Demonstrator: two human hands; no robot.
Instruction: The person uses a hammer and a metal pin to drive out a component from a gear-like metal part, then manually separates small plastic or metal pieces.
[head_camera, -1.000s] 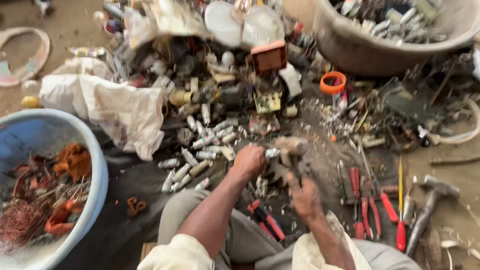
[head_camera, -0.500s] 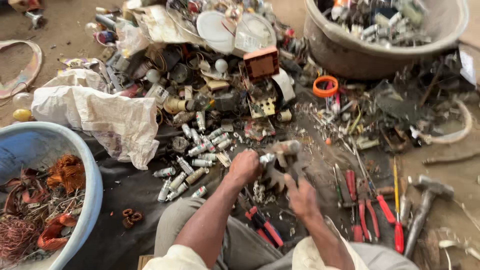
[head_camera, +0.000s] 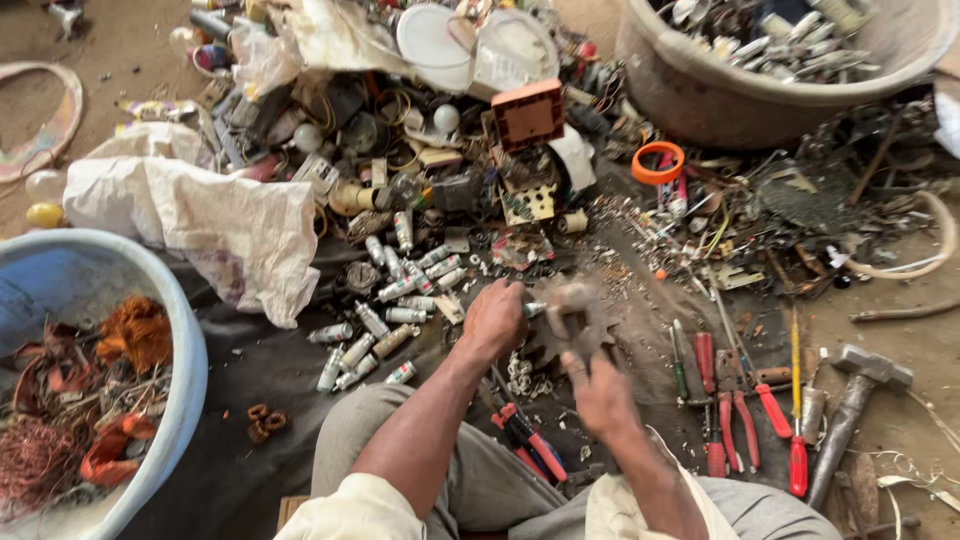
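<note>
— Hands first: what are they doing?
— Left hand (head_camera: 492, 318) is closed around a small silver cylindrical part (head_camera: 533, 309); right hand (head_camera: 600, 392) is blurred, so I cannot tell its grip.
— Progress?
— Beyond, many small silver metal tubes (head_camera: 385, 310) lie loose; the blue plastic tub (head_camera: 185, 340) holds copper wire.

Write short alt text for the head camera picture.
A seated person's left hand and right hand grip a blurred metal part over a scrap-strewn floor. Red-handled pliers and a hammer lie right; a blue tub of copper wire sits left.
</note>
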